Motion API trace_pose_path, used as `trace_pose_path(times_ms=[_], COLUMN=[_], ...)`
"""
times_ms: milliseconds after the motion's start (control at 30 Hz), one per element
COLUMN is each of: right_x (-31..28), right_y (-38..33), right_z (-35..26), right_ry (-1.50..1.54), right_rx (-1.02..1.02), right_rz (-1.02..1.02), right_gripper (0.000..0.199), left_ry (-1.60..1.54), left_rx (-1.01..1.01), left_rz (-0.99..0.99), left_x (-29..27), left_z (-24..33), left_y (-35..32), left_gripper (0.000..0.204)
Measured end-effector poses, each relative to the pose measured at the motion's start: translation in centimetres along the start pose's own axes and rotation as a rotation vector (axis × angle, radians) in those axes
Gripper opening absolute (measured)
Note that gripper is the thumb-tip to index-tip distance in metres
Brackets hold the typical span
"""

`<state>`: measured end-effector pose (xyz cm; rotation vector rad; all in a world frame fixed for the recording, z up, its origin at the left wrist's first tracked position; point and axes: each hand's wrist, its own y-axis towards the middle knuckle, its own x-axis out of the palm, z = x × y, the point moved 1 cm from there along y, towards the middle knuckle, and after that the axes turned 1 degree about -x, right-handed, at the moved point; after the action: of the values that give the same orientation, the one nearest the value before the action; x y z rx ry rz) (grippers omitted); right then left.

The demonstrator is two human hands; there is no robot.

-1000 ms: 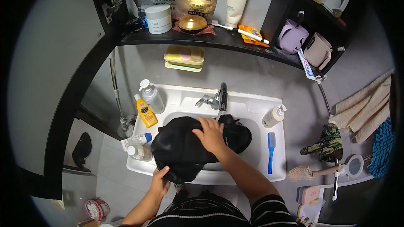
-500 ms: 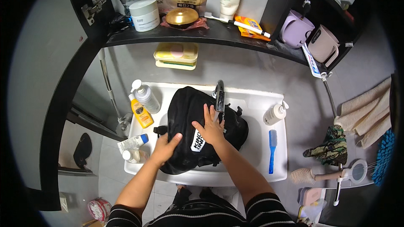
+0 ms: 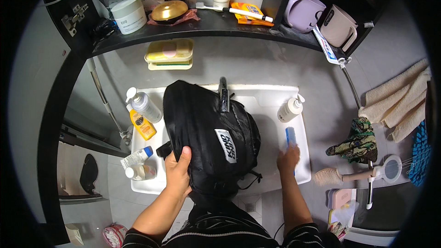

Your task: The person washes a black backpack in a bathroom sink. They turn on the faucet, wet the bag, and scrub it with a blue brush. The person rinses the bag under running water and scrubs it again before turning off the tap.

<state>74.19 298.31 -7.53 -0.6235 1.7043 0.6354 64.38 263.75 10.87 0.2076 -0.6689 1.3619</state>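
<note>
A black backpack (image 3: 197, 128) with a white label patch lies in the white sink (image 3: 271, 98), its top end beside the chrome faucet (image 3: 223, 96). My left hand (image 3: 178, 174) grips the bag's near left side, thumb on top and the other fingers hidden beneath. At the sink's right side my right hand (image 3: 288, 160) is closed round the handle of a blue brush (image 3: 290, 134). The brush's head shows beyond my fingers, and its handle is mostly covered by the hand. A black strap hangs from the bag's near edge.
Along the sink's left rim stand a grey pump bottle (image 3: 147, 109), a yellow bottle (image 3: 143, 125), a blue-capped tube (image 3: 138, 157) and a small white-capped bottle (image 3: 140, 172). A white pump bottle (image 3: 290, 110) stands at the right. A dark shelf (image 3: 183, 31) overhangs the back.
My right hand has left the backpack and moved right onto the blue brush. The bag has been shifted and turned, its near end now closer to me, with my left hand still on it.
</note>
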Motion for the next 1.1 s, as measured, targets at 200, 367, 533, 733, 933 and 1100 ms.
trace_pose_path(times_ms=[200,367,533,733,933,1100], right_x=[0.4,3.3,2.0,-1.2,0.2,3.2], right_y=[-1.8,-2.5,-3.1,-7.5,-11.7,-6.4], right_z=[4.4,6.4,1.3,-13.4,-18.3,-10.6], right_ry=[0.037,-0.058,0.331,0.817,0.297,0.053], right_rx=[0.285,0.129,0.142,-0.537,-0.699,-0.504], right_rz=[-0.249,-0.180,-0.184,-0.309,-0.540,-0.654], right_gripper=[0.055,0.039,0.036,0.043,0.041,0.040], left_ry=[-0.015,0.292,0.429,0.454,0.926,0.936], left_rx=[-0.005,-0.135,-0.314,-0.221,0.041,0.118], left_rz=[0.083,0.205,0.192,0.311,0.111,0.165], left_x=[-5.1,-9.6,-12.4,-10.5,-13.6,-15.3], left_z=[-3.1,-1.2,1.0,0.3,-2.5,-3.1], left_y=[-3.0,-3.1,-1.7,0.6,-0.9,-3.5], left_gripper=[0.038,0.026,0.058,0.070,0.051,0.045])
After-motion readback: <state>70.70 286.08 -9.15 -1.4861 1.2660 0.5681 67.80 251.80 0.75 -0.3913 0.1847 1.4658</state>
